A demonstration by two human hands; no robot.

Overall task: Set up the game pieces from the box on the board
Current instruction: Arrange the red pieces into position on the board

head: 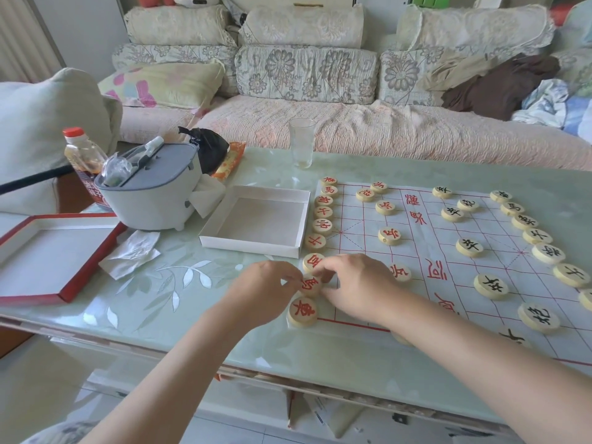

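Note:
A paper xiangqi board (pixel 429 248) with red grid lines lies on the table. Round wooden pieces stand on it: red-lettered ones in a column along its left edge and further in, black-lettered ones on the right. The white box tray (pixel 224 225) left of the board holds nothing. My left hand (pixel 262 293) and my right hand (pixel 355 286) meet over one red-lettered piece (pixel 310 285) in the left column, both pinching its rim with their fingertips. Another red piece (pixel 302 312) sits just below it at the board's corner.
A red-edged box lid (pixel 64 296) lies at the left. A grey-white bin (pixel 153 193) and a red-capped bottle (pixel 84 155) stand behind it, a crumpled tissue (pixel 131 254) in front. A clear drinking glass (pixel 301 143) stands at the table's far edge, before a sofa.

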